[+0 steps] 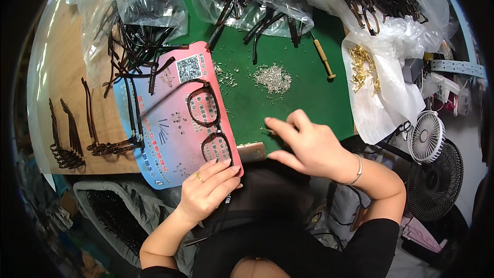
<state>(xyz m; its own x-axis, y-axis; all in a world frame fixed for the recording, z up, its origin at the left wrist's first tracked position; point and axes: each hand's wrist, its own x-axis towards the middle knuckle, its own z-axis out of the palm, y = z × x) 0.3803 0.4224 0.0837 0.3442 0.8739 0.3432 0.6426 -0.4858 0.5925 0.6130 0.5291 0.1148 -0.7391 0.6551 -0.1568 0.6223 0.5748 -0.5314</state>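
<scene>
Taking the clock from the bridge of a dark-framed pair of eyeglasses [218, 127], I see the left hand [208, 188] at six o'clock, its fingers closed over the frame's near end. The glasses lie over the right edge of a pink-and-blue printed sheet [170, 123], rims toward the green mat [314, 98], with one temple arm slanting off toward eight.

The right hand [311, 146] sits just past three o'clock, half open, thumb and forefinger parted. Something tiny shows beside the forefinger; I can't tell whether it is held. At four, a perforated metal block [252, 152] lies by the mat's near edge.

Between one and two o'clock there's a loose pile of tiny silvery screws [272, 79]. Farther out toward two lies a screwdriver with a brass-coloured handle [324, 60], then small gold-coloured pieces [363, 64] on a white sheet [383, 110].

Dark temple arms [139, 46] heap between ten and eleven, partly under a clear plastic bag [149, 7]. At nine, more dark eyewear parts [67, 157] stand on the wooden tabletop [110, 162]. A small white fan [426, 136] is well apart, at three.
</scene>
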